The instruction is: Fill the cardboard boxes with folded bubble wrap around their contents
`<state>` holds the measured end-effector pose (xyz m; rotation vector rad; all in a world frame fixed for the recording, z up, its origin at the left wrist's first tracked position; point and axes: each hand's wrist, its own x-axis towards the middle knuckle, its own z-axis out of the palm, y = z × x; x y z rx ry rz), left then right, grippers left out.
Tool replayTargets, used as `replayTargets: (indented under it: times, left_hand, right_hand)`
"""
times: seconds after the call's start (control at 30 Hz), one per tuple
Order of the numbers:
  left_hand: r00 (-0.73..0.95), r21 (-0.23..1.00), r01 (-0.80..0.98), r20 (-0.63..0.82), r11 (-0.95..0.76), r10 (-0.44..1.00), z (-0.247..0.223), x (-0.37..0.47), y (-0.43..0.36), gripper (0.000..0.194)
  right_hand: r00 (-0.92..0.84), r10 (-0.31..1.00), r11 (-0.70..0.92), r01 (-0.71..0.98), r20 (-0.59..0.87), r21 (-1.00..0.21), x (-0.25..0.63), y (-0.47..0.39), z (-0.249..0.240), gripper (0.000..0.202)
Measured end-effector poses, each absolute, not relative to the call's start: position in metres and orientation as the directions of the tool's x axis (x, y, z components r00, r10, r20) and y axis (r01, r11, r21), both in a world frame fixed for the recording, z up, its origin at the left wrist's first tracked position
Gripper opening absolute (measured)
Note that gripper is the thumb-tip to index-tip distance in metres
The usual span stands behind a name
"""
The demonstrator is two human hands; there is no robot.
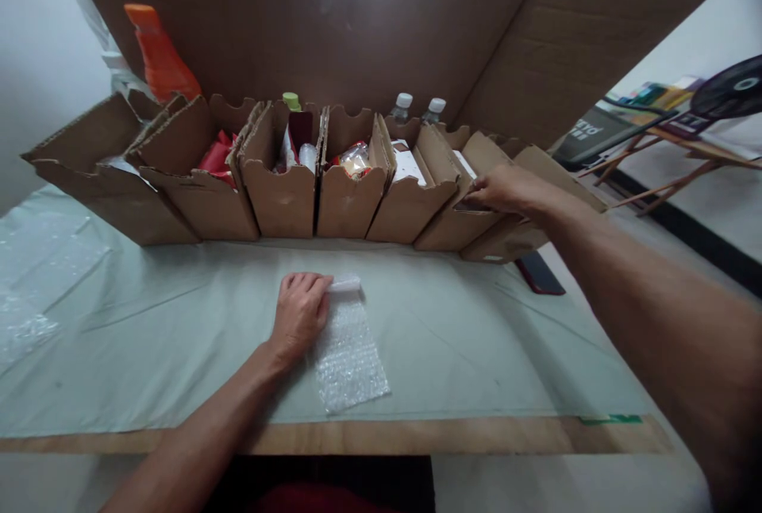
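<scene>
Head view: left hand (299, 313) lies flat on the top end of a bubble wrap bag (348, 350) on the table (178, 322), fingers (309, 284) close together and curled over the bag's rolled top edge, pressing it down. Bag sits mid-table, near the front edge, lengthwise away from the person.

Right hand (506, 189) reaches out to the row of cardboard boxes (286, 195) at the back, 2nd from the right end. Fingers look pinched on the rim or on a flat white thing (465, 163) inside; can't tell which, since the knuckles hide the tips.

To do this well, by the look of it: keep the left palm weight on the bag so it doesn't slide on the smooth sheet, and hold its mouth end steady. Right hand should lift straight up, clear of the box wall, w/o tipping the box or nudging its neighbours, which lean against each other. A dark phone (539, 273) lies just in front of the last box, so keep the forearm off it.
</scene>
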<state>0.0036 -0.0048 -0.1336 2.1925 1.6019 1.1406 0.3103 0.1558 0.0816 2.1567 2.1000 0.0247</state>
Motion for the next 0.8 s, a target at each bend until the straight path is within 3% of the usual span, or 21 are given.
replayTargets:
  times: [0.1,0.17,0.27,0.3,0.37,0.43,0.5,0.6,0.7,0.73,0.8]
  left_hand:
    - [-0.001,0.648,0.687,0.453,-0.329,0.891,-0.126,-0.003,-0.005,0.028]
    - [-0.135,0.819,0.525,0.348,-0.231,0.928,-0.118,-0.009,-0.009,0.034]
    - [-0.217,0.982,0.178,0.102,-0.063,0.971,-0.107,-0.021,-0.017,0.049]
    - [-0.202,0.991,0.134,0.050,-0.023,0.978,-0.105,-0.026,-0.020,0.053]
    - [-0.204,0.988,0.150,-0.006,0.037,0.979,-0.103,-0.037,-0.027,0.060]
    - [-0.264,0.968,0.251,0.048,0.021,0.963,-0.100,-0.045,-0.034,0.061]
    - [-0.272,0.900,0.419,0.249,-0.118,0.930,-0.098,-0.046,-0.042,0.056]
    - [0.010,0.626,0.669,0.531,-0.400,0.848,-0.101,-0.037,-0.048,0.054]
    - [0.327,0.376,0.740,0.524,-0.558,0.787,-0.116,-0.022,-0.049,0.044]
    - [0.382,0.342,0.744,0.488,-0.574,0.785,-0.122,-0.018,-0.049,0.038]
    - [0.418,0.338,0.749,0.426,-0.570,0.802,-0.133,-0.013,-0.050,0.031]
  right_hand:
    - [0.147,0.981,-0.156,0.985,0.124,0.069,0.322,0.118,0.126,0.024]
    - [0.176,0.914,-0.143,0.983,0.366,-0.115,0.328,0.083,0.150,0.026]
    - [0.166,0.810,0.134,0.882,0.563,-0.452,0.323,0.035,0.146,0.022]
    - [0.132,0.828,0.232,0.805,0.544,-0.547,0.316,0.024,0.133,0.019]
    - [-0.053,0.927,0.323,0.618,0.372,-0.717,0.298,0.012,0.095,0.016]
    - [-0.328,0.942,0.243,0.520,0.072,-0.819,0.279,0.010,0.056,0.022]
    - [-0.439,0.896,0.195,0.524,-0.066,-0.829,0.263,0.017,0.032,0.038]
    - [-0.363,0.930,0.280,0.608,0.054,-0.743,0.256,0.040,0.046,0.040]
    - [-0.259,0.940,0.337,0.808,0.223,-0.482,0.257,0.080,0.093,0.024]
    - [-0.253,0.944,0.318,0.867,0.211,-0.383,0.257,0.097,0.106,0.023]
    - [-0.279,0.959,0.281,0.928,0.042,-0.244,0.254,0.131,0.122,0.023]
